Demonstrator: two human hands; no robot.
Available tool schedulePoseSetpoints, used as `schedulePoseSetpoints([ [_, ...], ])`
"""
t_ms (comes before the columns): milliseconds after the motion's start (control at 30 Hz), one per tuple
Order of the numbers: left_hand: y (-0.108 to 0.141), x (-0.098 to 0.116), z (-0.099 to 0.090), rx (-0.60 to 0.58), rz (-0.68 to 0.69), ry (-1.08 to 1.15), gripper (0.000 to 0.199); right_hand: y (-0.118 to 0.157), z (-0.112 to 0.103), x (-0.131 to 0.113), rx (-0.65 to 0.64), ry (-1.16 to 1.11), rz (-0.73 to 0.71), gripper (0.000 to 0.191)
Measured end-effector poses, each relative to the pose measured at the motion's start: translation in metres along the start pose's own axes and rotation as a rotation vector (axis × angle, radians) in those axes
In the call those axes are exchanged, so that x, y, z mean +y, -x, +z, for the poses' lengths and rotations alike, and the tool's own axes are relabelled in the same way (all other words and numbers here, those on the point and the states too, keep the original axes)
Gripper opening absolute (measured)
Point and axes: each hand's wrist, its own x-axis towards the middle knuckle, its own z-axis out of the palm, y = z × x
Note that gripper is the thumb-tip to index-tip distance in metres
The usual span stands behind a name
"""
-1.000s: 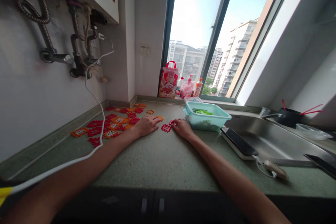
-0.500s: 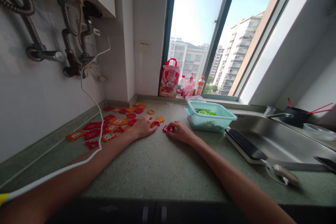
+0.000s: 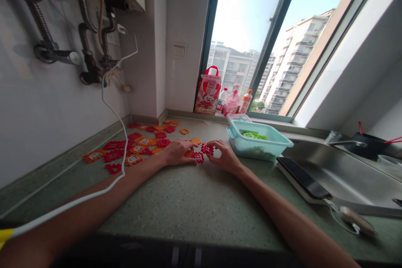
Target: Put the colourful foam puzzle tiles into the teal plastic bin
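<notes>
Over the grey-green counter, my left hand (image 3: 179,152) has its fingers closed on a red notched piece (image 3: 197,157) at their tips. Just to the right, my right hand (image 3: 223,157) pinches another red piece (image 3: 207,148), slightly raised and tilted. The two red pieces are close together; whether they touch is hard to tell. An orange piece (image 3: 195,140) lies behind my left fingers, and a small orange frame piece (image 3: 184,131) is farther back. Many red and orange pieces (image 3: 138,149) lie spread on the counter left of my left hand.
A teal tub (image 3: 259,140) with green pieces stands right of my right hand, before the sink (image 3: 351,176). A phone (image 3: 303,178) lies at the sink's edge. A white cable (image 3: 124,150) crosses my left forearm. Bottles (image 3: 232,102) and a red bag (image 3: 209,93) line the windowsill.
My right hand has lifted its red piece and tilted it. The red piece at my left fingertips now shows more fully. The whole view has shifted slightly.
</notes>
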Motion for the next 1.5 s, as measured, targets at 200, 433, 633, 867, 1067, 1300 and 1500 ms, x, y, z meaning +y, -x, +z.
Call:
schedulePoseSetpoints([
  [200, -0.001, -0.001, 0.0, 0.006, -0.005, -0.122, 0.07, -0.001, 0.021, -0.007, -0.095, -0.03, -0.004, 0.034],
  [433, 0.009, -0.025, -0.054, -0.087, -0.034, -0.204, 0.07, -0.002, 0.025, -0.009, -0.133, -0.035, 0.046, 0.037],
  [633, 0.031, -0.064, -0.097, -0.189, -0.472, -0.125, 0.053, -0.003, 0.024, -0.011, -0.289, 0.014, 0.043, 0.029],
  [867, 0.037, -0.082, -0.085, -0.244, -0.446, -0.071, 0.051, -0.004, 0.012, -0.012, -0.279, 0.08, 0.142, 0.028],
  [1067, 0.036, -0.085, -0.079, -0.241, -0.447, 0.001, 0.044, -0.002, 0.005, -0.01, -0.263, 0.082, 0.149, 0.027],
  [1300, 0.034, -0.077, -0.084, -0.29, -0.59, 0.116, 0.049, 0.001, 0.002, -0.004, -0.271, 0.089, 0.138, 0.026],
  [1500, 0.035, -0.083, -0.077, -0.232, -0.609, 0.142, 0.057, 0.001, -0.001, -0.003, -0.268, 0.072, 0.131, 0.028],
])
